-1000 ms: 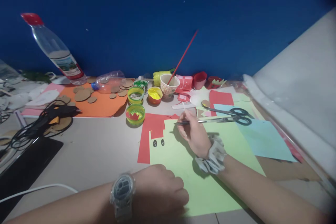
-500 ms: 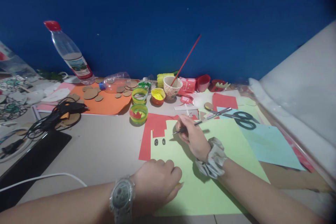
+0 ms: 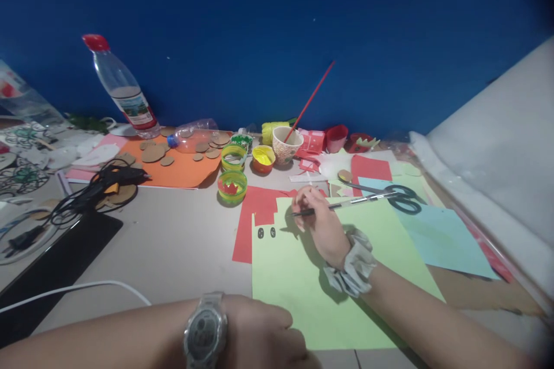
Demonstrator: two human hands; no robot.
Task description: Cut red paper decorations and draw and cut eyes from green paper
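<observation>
My right hand (image 3: pixel 318 219) grips a slim black and clear pen (image 3: pixel 346 203), its dark tip pointing left just above the light green paper (image 3: pixel 346 311). Two small black ovals (image 3: pixel 266 233) with pale spots are drawn near the sheet's notched upper left corner. Red paper (image 3: pixel 244 230) sticks out from under that corner. At the lower left edge of the green sheet, my left hand (image 3: pixel 268 331) has its fingers curled in; it is blurred and partly cut off by the frame. What it holds, if anything, is hidden.
Black-handled scissors (image 3: pixel 404 199) lie beyond the pen on blue paper (image 3: pixel 450 242). Small paint pots (image 3: pixel 232 187) and a patterned cup (image 3: pixel 288 147) with a red stick stand at the back. A leaning bottle (image 3: pixel 130 98), cables (image 3: pixel 108 181) and a black phone-like slab (image 3: pixel 78 259) are left.
My left hand has moved down and slightly right, toward the bottom edge. The pen in my right hand has tipped flatter, its back end lower and farther right. The view has shifted slightly.
</observation>
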